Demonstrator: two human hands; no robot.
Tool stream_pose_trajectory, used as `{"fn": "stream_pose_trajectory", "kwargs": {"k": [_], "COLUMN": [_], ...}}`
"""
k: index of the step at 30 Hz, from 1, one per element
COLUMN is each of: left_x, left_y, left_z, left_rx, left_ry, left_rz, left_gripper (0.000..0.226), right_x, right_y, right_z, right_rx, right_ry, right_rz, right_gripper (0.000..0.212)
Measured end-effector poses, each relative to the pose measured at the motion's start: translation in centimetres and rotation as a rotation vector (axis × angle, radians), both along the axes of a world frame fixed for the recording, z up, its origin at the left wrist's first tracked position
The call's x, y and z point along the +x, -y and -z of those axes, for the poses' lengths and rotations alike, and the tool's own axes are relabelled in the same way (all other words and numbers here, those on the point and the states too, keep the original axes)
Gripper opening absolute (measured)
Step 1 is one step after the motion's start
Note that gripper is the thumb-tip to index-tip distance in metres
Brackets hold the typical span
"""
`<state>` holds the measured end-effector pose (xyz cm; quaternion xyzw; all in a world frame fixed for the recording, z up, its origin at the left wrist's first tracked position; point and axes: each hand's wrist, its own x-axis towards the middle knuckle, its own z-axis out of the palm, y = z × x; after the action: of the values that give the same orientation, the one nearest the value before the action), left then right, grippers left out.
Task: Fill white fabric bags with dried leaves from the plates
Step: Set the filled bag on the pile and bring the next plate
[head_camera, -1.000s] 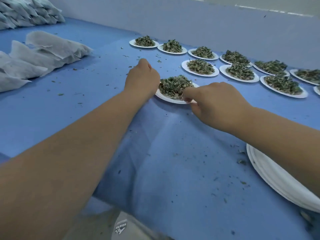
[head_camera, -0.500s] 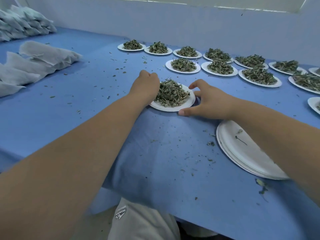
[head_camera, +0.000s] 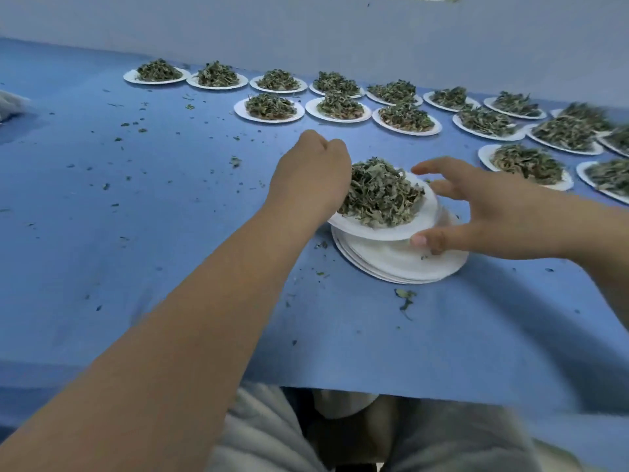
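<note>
At frame centre, a white plate [head_camera: 374,231] heaped with dried leaves [head_camera: 381,192] sits over a stack of empty plates [head_camera: 401,264]. The left hand [head_camera: 313,175] grips its left rim. The right hand [head_camera: 493,212], fingers spread wide, thumbs the near rim. Filled plates [head_camera: 269,119] line the top.

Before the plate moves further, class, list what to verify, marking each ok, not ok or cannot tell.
1. Left hand grips the plate at its left rim: ok.
2. Right hand holds the plate too: not ok, it is open beside the rim.
3. Leaves heaped inside the rim: ok.
4. Plate lifted clear of the stack of empty plates: cannot tell.
5. Bag ready: cannot tell, only a corner shows.
</note>
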<state>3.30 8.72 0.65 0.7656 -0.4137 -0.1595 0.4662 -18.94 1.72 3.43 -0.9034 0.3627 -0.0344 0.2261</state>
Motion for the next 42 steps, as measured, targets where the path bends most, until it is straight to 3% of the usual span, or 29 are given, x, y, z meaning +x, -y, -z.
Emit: {"fn": "stream_pose_trajectory", "kwargs": {"k": [10,15,18,22,25,29,32,38,42], "left_x": [-4.5,-7.1,-12.1,-19.2,-24.6,-30.8,-32.9,-32.0,-32.0], "left_y": [-1.5,-1.1,1.1,5.1,8.0,10.6,11.3,12.7,13.6], "left_z": [0.7,-0.9,-1.5,-0.7,0.2,0.7,2.4,4.2,4.3], "left_rx": [0.126,-0.162,-0.263,-0.143,-0.093,-0.077,-0.034,-0.064,-0.039], "left_ry": [0.218,0.394,0.411,0.419,0.404,0.38,0.4,0.22,0.157], "left_rz": [0.132,0.109,0.232,0.424,0.551,0.723,0.796,0.82,0.824], "left_gripper": [0.027,0.026,0.024,0.026,0.029,0.026,0.025,0.036,0.036], "right_x": [-4.1,-5.2,-7.6,-12.2,-17.1,-24.8,-30.0,-33.3,-33.2], "right_y": [-1.8,-0.8,0.3,2.1,3.9,7.0,9.8,14.5,16.8], "right_z": [1.6,1.4,1.3,2.0,3.1,5.3,6.4,6.6,6.1], "right_rx": [0.0,0.063,0.085,0.023,-0.068,-0.226,-0.257,-0.367,-0.451], "right_ry": [-0.059,0.041,0.11,0.121,0.102,-0.006,-0.22,-0.552,-0.732], "right_rz": [0.058,0.098,0.191,0.379,0.547,0.854,1.006,1.089,1.036], "right_gripper": [0.097,0.103,0.094,0.08,0.058,0.036,0.038,0.055,0.056]}}
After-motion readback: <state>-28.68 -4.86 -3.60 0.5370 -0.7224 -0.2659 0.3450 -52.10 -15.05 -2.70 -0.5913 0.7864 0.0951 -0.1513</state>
